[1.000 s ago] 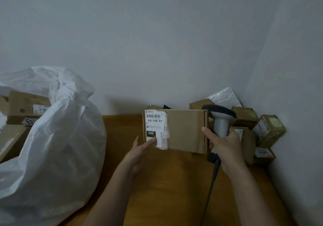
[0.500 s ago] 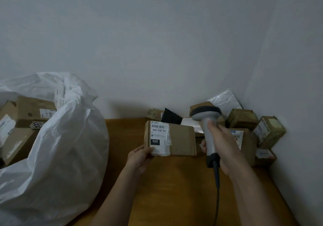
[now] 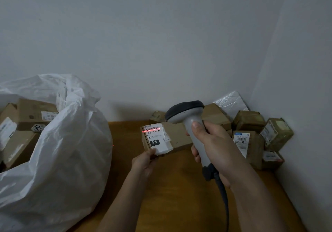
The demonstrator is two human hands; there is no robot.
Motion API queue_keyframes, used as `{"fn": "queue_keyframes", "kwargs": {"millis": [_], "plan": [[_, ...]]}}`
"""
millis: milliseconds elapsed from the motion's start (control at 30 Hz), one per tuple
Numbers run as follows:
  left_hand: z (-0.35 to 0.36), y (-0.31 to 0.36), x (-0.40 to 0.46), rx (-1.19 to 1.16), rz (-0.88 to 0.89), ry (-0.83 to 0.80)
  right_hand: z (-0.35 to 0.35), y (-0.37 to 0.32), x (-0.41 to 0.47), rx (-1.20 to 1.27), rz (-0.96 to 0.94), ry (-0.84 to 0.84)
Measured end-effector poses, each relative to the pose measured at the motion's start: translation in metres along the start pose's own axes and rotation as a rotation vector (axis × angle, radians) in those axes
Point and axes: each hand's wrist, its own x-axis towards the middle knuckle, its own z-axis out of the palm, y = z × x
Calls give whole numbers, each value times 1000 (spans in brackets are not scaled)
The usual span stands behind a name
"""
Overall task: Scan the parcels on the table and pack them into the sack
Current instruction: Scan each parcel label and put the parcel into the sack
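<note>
From my head camera I count two hands, one scanner, one sack and one parcel in hand, plus a heap of other parcels. My left hand [image 3: 145, 161] pinches the lower left corner of the cardboard parcel [image 3: 172, 138], thumb on the front by the white label [image 3: 156, 138] and fingers curled behind it, holding it upright just above the wooden table [image 3: 179, 196]. My right hand [image 3: 213, 152] is wrapped tight around the grey handle of the scanner [image 3: 190, 124], thumb laid along its neck, and the dark-rimmed head points at the parcel from just to its right, covering the box's right end. A red laser line [image 3: 151, 130] falls across the barcode at the top of the label; below it I read 060-06B and a black patch marked 060. The scanner's cable [image 3: 224, 201] runs down off the bottom edge. In the far right corner I can make out about seven more parcels [image 3: 248, 147], brown boxes and one silver-wrapped packet [image 3: 231, 102], stacked against the wall and partly hiding each other, so the count is rough. The white sack [image 3: 59, 160] stands open at the left, cut off by the frame, with at least three boxes [image 3: 34, 111] showing inside; their labels are too small to read.
</note>
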Motion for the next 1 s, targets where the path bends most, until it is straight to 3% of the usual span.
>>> {"fn": "queue_keyframes", "kwargs": {"millis": [1000], "plan": [[-12, 28, -26, -39, 65, -138, 37, -37, -7, -77, -69, -16]]}}
